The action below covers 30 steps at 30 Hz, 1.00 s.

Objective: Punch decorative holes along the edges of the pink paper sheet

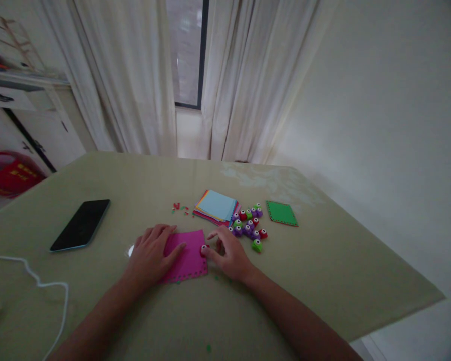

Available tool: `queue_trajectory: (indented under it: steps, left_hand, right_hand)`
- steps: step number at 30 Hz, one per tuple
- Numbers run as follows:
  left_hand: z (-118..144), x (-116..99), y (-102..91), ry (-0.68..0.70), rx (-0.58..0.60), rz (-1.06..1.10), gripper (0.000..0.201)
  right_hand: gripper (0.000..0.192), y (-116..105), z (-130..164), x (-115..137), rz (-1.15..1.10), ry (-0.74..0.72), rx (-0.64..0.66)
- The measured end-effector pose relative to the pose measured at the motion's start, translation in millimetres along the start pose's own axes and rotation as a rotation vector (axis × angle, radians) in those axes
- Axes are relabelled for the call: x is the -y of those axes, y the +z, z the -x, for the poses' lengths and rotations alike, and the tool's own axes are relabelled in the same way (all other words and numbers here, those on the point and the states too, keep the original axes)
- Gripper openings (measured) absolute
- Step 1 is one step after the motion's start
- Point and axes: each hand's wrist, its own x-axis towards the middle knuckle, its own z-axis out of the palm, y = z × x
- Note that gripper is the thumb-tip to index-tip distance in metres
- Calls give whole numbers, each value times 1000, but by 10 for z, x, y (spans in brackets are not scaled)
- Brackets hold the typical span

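Note:
A pink paper sheet point(190, 255) with a punched lower edge lies on the table. My left hand point(150, 255) rests flat on its left part, fingers spread. My right hand point(229, 255) grips a small red punch point(203, 249) at the sheet's right edge. Just beyond my right hand sits a cluster of several small red, green and purple punches point(248, 225). A stack of coloured paper point(216, 205) lies behind the pink sheet. A green sheet point(281, 212) with a punched border lies to the right of the cluster.
A black phone point(80, 224) lies at the left of the olive table point(323, 271). A white cable point(41, 286) runs along the near left. Small paper scraps point(180, 207) dot the table behind the sheet. Curtains and a window stand beyond.

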Motion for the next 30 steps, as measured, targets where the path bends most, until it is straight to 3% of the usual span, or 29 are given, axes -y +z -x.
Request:
queue_trajectory:
  steps: [2, 5, 13, 15, 19, 21, 25, 30]
  left_hand:
    - [18, 8, -5, -19, 25, -17, 60]
    - [35, 32, 0, -57, 52, -44, 67]
    - [30, 71, -21, -76, 85, -59, 62]
    - [23, 61, -37, -88, 98, -52, 61]
    - [20, 38, -57, -81, 92, -37, 57]
    - [24, 27, -65, -65, 89, -22, 55]
    - [28, -6, -83, -67, 95, -10, 51]
    - [52, -54, -80, -22, 91, 0, 48]
  right_hand:
    - [39, -9, 14, 35, 48, -52, 77]
    - [31, -21, 14, 56, 121, -44, 149]
    - [24, -206, 77, 59, 215, -13, 269]
    - [19, -351, 87, 66, 221, -20, 203]
    - [25, -777, 34, -13, 185, 13, -276]
    - [33, -1018, 1, -152, 258, 62, -445]
    - [52, -1398, 11, -576, 408, 222, -469]
    - [32, -1496, 104, -938, 537, 416, -347]
